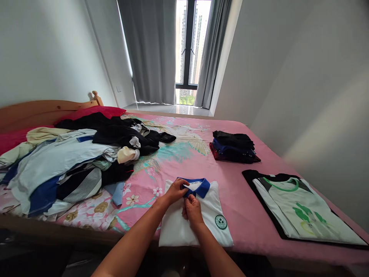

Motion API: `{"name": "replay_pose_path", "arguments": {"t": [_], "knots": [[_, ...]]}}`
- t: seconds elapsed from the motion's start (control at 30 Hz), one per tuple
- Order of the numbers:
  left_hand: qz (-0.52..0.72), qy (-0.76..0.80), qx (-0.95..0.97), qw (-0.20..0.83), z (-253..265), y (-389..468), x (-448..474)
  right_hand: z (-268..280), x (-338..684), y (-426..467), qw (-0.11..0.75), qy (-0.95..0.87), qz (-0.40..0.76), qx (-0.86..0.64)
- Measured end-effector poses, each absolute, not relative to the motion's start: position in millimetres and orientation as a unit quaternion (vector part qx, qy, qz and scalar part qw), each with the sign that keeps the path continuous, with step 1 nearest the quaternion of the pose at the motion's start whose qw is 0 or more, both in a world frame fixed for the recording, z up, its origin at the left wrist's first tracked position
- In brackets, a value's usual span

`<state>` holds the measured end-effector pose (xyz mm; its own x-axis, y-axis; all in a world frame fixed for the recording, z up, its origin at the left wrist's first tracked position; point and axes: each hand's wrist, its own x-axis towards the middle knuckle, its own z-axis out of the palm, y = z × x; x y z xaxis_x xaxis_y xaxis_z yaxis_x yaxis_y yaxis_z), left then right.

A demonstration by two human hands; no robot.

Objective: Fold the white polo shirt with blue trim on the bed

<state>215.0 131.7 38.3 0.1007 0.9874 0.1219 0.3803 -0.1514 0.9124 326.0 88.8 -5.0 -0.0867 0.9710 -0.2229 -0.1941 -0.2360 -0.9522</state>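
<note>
A white polo shirt (206, 215) with a blue collar and a round green badge lies folded flat at the front edge of the bed. My left hand (175, 191) pinches the left side of the blue collar between thumb and fingers. Just below it, my right hand (192, 207) is closed on the front of the collar near the neck opening. The fingertips of both hands almost meet there. Whatever small part of the collar sits between them is mostly hidden.
On the left of the pink floral bed sheet (184, 161) is a heap of loose clothes (63, 154). Folded dark clothes (233, 146) stand stacked at the right. Nearer lies a stack of folded T-shirts (305, 207). A wooden headboard (43, 107) is at far left.
</note>
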Motion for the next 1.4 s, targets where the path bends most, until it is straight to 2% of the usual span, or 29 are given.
{"name": "replay_pose_path", "arguments": {"t": [0.2, 0.7, 1.1, 1.4], "knots": [[0.444, 0.479, 0.715, 0.249, 22.3, 103.4, 205.6, -4.8, 328.4, 83.6, 0.498, -0.387, 0.615, -0.473], [0.448, 0.538, 0.696, 0.157, 1.9, 95.7, 214.5, -9.6, 323.5, 82.9, 0.521, -0.38, 0.564, -0.517], [0.393, 0.591, 0.7, 0.081, -8.8, 98.2, 219.4, -15.3, 323.8, 82.6, 0.519, -0.403, 0.554, -0.511], [0.381, 0.601, 0.699, 0.078, -11.6, 96.9, 224.0, -13.3, 325.5, 79.6, 0.511, -0.409, 0.569, -0.498]]}}
